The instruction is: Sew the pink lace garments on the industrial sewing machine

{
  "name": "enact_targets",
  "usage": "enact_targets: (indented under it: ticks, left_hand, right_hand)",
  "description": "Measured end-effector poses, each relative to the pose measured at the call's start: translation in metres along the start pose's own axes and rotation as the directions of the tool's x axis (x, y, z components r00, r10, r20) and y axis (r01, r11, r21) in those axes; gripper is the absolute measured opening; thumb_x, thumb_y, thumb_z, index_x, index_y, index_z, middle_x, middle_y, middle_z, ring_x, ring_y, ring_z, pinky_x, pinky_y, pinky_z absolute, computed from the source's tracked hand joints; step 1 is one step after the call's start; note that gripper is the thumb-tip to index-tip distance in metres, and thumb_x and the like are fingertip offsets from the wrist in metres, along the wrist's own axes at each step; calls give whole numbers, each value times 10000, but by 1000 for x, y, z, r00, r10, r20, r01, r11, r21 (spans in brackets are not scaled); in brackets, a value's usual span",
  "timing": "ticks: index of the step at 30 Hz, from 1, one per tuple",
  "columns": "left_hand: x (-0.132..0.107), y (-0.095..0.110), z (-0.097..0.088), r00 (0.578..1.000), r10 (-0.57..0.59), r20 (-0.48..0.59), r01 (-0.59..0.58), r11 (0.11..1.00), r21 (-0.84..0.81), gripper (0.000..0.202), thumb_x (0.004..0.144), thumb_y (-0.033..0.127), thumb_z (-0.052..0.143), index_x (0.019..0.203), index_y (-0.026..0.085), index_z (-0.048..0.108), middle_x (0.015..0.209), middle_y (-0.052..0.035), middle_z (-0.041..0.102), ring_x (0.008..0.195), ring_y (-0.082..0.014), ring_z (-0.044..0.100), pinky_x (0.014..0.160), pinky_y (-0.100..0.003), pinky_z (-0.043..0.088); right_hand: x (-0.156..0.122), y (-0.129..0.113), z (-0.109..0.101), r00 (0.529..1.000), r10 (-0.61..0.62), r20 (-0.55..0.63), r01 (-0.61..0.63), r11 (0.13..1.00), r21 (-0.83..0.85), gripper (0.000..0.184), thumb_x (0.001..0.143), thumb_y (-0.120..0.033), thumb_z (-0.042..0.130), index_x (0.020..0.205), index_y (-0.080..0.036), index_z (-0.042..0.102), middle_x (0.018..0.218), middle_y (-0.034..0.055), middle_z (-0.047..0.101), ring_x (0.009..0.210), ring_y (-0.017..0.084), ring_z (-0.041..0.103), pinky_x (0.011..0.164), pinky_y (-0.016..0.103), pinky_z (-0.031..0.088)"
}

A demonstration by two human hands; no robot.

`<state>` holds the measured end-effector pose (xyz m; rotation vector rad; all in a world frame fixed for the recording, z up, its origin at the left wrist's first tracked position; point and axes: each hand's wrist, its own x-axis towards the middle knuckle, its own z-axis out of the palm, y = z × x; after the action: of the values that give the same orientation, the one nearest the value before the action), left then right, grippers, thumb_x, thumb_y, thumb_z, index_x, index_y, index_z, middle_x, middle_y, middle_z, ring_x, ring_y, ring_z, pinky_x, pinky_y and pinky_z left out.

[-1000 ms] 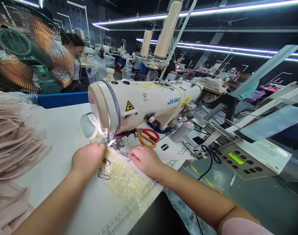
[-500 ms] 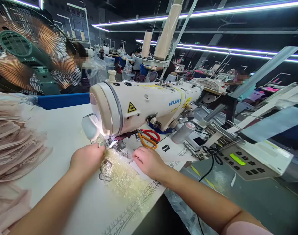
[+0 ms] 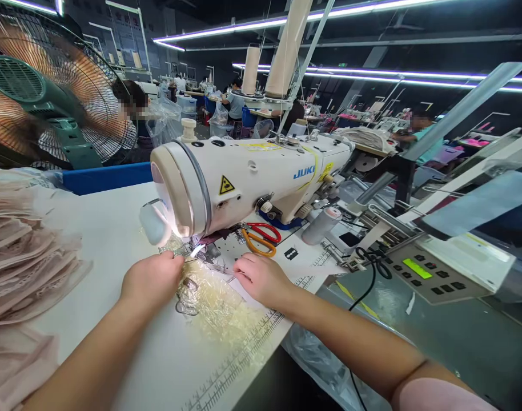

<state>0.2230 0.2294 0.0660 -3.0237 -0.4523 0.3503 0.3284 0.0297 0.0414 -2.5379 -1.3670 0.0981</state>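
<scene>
Left hand (image 3: 152, 277): just left of the needle area, back of hand up, fingers curled in, tips hidden; can't tell what's pinched.
Right hand (image 3: 263, 278): right of needle area, fingers bunched and pointing left; any hold too small to tell.
Forearms: slant in from both lower corners.
Sewing machine (image 3: 246, 185): on white table (image 3: 111, 228), head beyond both hands.
Scissors (image 3: 246, 238): behind right hand.
</scene>
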Motion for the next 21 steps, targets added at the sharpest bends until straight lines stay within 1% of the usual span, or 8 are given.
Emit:
enact_targets:
  ticks: [6,12,16,21]
  left_hand:
    - [1,0,5,999,27,-17,-27,1000,14,272,822,137,293,776,176,558,774,-71,562,643,-185,536,470,-288,250]
    - [3,2,6,1000,14,-5,-14,1000,-6,250,813,138,321,762,174,562,768,-70,558,629,-197,531,471,-286,251]
    - [2,2,3,1000,6,-14,-6,1000,-13,252,820,140,315,754,172,556,762,-68,556,624,-195,525,476,-282,243]
    - [-2,0,-4,1000,-19,5,19,999,-34,236,799,132,321,716,187,535,777,-61,569,640,-196,524,488,-278,258]
  right_hand:
    - [1,0,-1,1000,21,14,-21,1000,-8,166,880,-165,461,851,-162,624,854,52,615,793,156,533,677,259,351]
    - [0,3,2,1000,0,-8,0,1000,-3,173,888,-183,448,852,-167,617,857,48,609,786,153,526,662,257,336]
    - [0,5,3,1000,-4,-17,4,1000,-11,176,891,-189,445,848,-169,614,851,43,605,775,150,523,644,258,327]
    - [0,4,0,1000,9,19,-8,1000,-30,175,895,-199,447,871,-170,618,872,51,611,798,156,537,660,264,337]
